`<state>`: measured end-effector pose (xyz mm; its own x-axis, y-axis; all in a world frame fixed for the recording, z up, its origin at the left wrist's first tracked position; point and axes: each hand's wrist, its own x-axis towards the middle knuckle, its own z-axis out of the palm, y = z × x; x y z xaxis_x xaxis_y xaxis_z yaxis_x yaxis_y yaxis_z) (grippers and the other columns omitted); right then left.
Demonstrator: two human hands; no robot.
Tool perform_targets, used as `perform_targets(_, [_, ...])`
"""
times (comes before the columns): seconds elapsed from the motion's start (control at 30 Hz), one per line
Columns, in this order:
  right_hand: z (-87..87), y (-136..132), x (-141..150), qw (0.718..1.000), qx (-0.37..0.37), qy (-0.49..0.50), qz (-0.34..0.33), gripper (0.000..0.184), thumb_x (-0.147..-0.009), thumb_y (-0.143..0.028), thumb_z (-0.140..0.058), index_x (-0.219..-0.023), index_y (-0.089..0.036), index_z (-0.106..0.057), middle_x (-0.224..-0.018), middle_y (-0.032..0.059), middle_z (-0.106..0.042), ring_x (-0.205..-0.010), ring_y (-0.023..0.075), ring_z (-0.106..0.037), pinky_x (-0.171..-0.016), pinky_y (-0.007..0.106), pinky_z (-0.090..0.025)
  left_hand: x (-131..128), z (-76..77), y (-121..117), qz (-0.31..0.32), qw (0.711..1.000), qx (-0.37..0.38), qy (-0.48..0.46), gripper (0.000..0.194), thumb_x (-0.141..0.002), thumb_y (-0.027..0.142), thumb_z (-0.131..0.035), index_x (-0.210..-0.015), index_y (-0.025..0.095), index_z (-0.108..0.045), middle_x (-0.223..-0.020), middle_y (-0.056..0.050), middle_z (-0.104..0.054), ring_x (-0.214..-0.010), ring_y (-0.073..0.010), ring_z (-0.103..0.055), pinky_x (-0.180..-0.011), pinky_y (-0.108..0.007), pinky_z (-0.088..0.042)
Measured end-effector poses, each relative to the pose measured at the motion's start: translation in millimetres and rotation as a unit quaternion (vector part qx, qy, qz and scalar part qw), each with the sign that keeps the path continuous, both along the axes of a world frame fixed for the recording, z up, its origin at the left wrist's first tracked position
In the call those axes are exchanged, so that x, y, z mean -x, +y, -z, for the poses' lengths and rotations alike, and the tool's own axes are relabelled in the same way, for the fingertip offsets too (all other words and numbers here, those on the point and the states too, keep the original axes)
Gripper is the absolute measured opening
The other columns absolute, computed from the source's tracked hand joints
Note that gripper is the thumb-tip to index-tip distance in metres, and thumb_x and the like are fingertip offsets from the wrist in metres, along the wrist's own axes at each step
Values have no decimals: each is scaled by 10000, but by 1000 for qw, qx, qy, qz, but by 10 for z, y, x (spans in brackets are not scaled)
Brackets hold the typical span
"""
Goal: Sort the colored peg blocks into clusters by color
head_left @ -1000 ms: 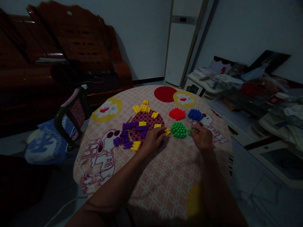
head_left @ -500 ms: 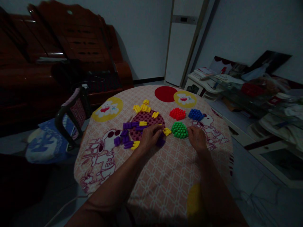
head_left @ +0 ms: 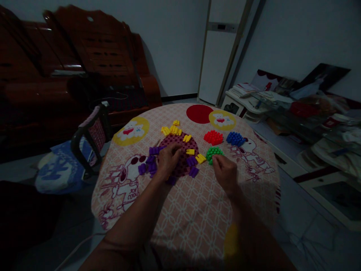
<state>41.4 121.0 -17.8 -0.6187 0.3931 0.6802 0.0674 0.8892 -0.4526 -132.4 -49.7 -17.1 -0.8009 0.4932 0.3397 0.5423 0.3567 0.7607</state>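
Observation:
My left hand (head_left: pixel 169 160) is over the left part of a dark checkered round patch (head_left: pixel 183 171), its fingers bent and drawn together; whatever they hold is hidden. Purple plastic pieces (head_left: pixel 151 160) lie beside and partly beneath it. Right of it are a yellow piece (head_left: pixel 190 152), another purple pair (head_left: pixel 191 162) and a yellow one (head_left: pixel 200 158). My right hand (head_left: pixel 225 171) is closed, fingertips against the near right side of a green knobbly cluster (head_left: pixel 213 153); I cannot make out anything inside the fingers.
Red (head_left: pixel 213 137) and blue (head_left: pixel 235 139) knobbly clusters stand behind the green one. Several yellow pieces (head_left: pixel 172 130) lie at the patch's far edge. The round table has a patterned cloth (head_left: pixel 186 218). A chair (head_left: pixel 90 139) stands left; a cluttered cabinet (head_left: pixel 254 99) stands right.
My left hand has moved left, away from the yellow and purple pieces at the patch's right side, uncovering them. My right hand has moved left onto the edge of the green cluster.

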Motion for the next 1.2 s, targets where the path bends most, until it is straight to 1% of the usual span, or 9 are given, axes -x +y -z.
perform_targets(0.13, [96, -226, 90, 996, -10, -39, -75, 260, -1007, -246, -478, -882, -182, -697, -813, 70, -733, -733, 163, -675, -711, 260, -471, -153, 97, 210, 111, 992, 43, 33, 292, -900, 210, -544, -1136, 182, -714, -1123, -83, -754, -1033, -217, -692, -944, -348, -531])
perform_targets(0.27, [151, -255, 97, 993, -13, -57, -100, 233, -1008, -248, -488, -919, -189, -695, -855, 76, -741, -791, 179, -694, -752, 272, -494, -316, 200, 437, 193, 971, 102, 102, 384, -884, 196, -561, -1254, 166, -657, -1222, -133, -711, -1153, -251, -646, -1022, -394, -495])
perform_targets(0.47, [158, -230, 71, 994, 3, -36, -102, 224, -1001, -242, -495, -914, -192, -696, -857, 74, -748, -768, 176, -701, -759, 279, -516, -388, 168, 479, 177, 955, 180, 156, 298, -870, 220, -575, -1137, 160, -691, -1099, -150, -722, -1072, -288, -647, -985, -446, -491])
perform_targets(0.7, [100, -236, 67, 996, 25, -36, -81, 248, -994, -230, -486, -1077, -158, -708, -934, 111, -745, -849, 200, -704, -804, 305, -530, -418, 28, 247, 190, 967, 127, 113, 406, -856, 274, -634, -1252, 185, -649, -1202, -132, -705, -1132, -274, -648, -1007, -407, -495])
perform_targets(0.8, [90, -243, 59, 995, 34, -50, -79, 255, -996, -247, -487, -1084, -166, -712, -938, 110, -745, -853, 200, -704, -804, 306, -532, -148, -134, 177, 179, 972, 113, 101, 423, -841, 296, -665, -1255, 213, -654, -1246, -106, -698, -1169, -270, -639, -1037, -399, -486])
perform_targets(0.9, [111, -256, 56, 994, 37, -40, -93, 256, -1003, -255, -482, -1057, -175, -719, -942, 104, -755, -865, 197, -715, -813, 304, -537, 384, -331, 222, 60, 985, 108, 117, 424, -885, 340, -620, -1278, 183, -646, -1259, -119, -687, -1174, -273, -629, -1060, -405, -462])
perform_targets(0.97, [129, -268, 54, 994, 37, -38, -101, 257, -1008, -257, -477, -1051, -184, -720, -942, 98, -761, -869, 193, -722, -823, 305, -543, 781, -423, 326, 18, 984, 125, 123, 470, -888, 345, -617, -1314, 146, -621, -1290, -138, -665, -1181, -274, -618, -1068, -401, -449])
perform_targets(1.07, [143, -285, 50, 993, 32, -42, -109, 253, -1014, -259, -479, -1038, -194, -723, -934, 92, -766, -858, 188, -729, -818, 300, -550, 1267, -452, 540, -13, 977, 182, 108, 536, -906, 358, -605, -1384, 117, -571, -1354, -171, -619, -1230, -284, -582, -1093, -402, -416])
perform_targets(1.2, [145, -295, 41, 991, 13, -38, -125, 251, -1016, -240, -480, -1046, -182, -722, -949, 98, -770, -858, 182, -731, -799, 285, -551, 1620, -354, 784, -8, 962, 267, 62, 620, -942, 439, -553, -1477, 134, -489, -1498, -194, -502, -1367, -318, -472, -1131, -418, -367])
